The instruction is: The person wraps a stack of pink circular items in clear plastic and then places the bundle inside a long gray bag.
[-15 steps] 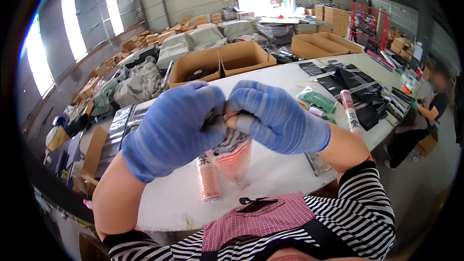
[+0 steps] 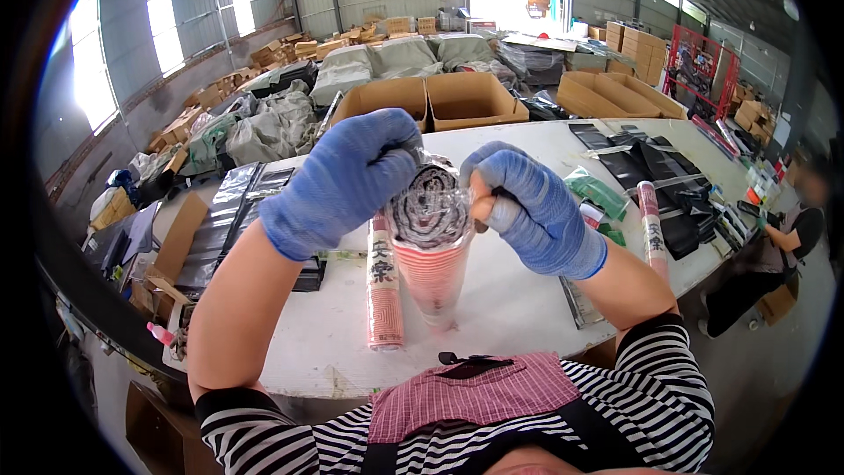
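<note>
A pink-striped roll (image 2: 432, 268) with a grey spiral end stands upright on the white table (image 2: 316, 343), inside a clear plastic bag (image 2: 440, 158). In a blue knit glove, my left hand (image 2: 356, 176) is closed on the bag's rim at the roll's upper left. My right hand (image 2: 541, 211), in a matching glove with bare fingertips, pinches the rim on the right side. The roll's grey end shows between my hands. Just left of it lies a wrapped pink and white roll (image 2: 384, 290) with dark printing.
Another wrapped roll (image 2: 651, 224) lies right of my right hand, near green plastic packets (image 2: 598, 192) and black plastic sheets (image 2: 655, 163). Open cardboard boxes (image 2: 475, 104) stand beyond the table's far edge. A person (image 2: 778, 237) works at the right end.
My hands have moved apart from close together above the roll. The bag's mouth is spread and the roll's spiral end has come into view.
</note>
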### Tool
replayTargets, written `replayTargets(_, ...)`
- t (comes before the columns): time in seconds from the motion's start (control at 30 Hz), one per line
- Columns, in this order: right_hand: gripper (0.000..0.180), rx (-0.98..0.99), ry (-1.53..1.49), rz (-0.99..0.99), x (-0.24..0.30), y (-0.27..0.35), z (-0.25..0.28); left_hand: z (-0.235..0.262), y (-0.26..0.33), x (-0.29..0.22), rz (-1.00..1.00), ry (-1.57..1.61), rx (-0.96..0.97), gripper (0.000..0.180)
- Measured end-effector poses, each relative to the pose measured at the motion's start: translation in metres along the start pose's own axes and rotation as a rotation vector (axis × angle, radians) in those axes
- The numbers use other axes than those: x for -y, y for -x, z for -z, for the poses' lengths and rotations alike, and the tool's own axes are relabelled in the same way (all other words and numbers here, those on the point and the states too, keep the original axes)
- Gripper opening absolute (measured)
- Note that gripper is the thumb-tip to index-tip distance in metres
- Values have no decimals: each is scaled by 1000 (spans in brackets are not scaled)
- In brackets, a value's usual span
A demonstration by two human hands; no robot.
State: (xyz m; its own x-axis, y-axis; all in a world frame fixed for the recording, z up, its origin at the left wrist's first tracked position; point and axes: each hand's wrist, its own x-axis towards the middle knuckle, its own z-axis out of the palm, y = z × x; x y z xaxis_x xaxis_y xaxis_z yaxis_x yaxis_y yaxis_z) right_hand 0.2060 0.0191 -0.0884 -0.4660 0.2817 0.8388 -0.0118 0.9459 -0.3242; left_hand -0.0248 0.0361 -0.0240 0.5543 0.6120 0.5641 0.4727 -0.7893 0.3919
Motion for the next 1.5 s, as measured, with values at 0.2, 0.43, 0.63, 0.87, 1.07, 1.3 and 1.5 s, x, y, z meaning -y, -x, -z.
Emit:
replayTargets(0.2, 18, -110, -258, -167, -4, 3, 5, 12, 9, -9, -359, 328, 146, 29)
replayTargets(0.43, 14, -111, -490, -348, 9, 8, 11, 19, 14, -28, -422, 29, 291, 48)
replayTargets(0.63, 46, 404, 9, -438, 41, -34, 43, 24, 11, -41, -347, -232, 383, 55)
replayTargets(0.87, 27, 556, 353, -192, 43, -41, 41, 7, 11, -37, -324, -365, 277, 34)
replayTargets(1.07, 10, 491, 751, 247, 7, 7, 25, -7, 15, 34, -212, -243, -259, 39)
replayTargets(1.3, 10, 944, 502, -379, -71, 75, 2, -20, 25, 91, -21, 250, -512, 43)
replayTargets(1.5, 30, 416, 393, -736, -119, 79, 9, -42, 28, 104, -13, 730, -674, 52)
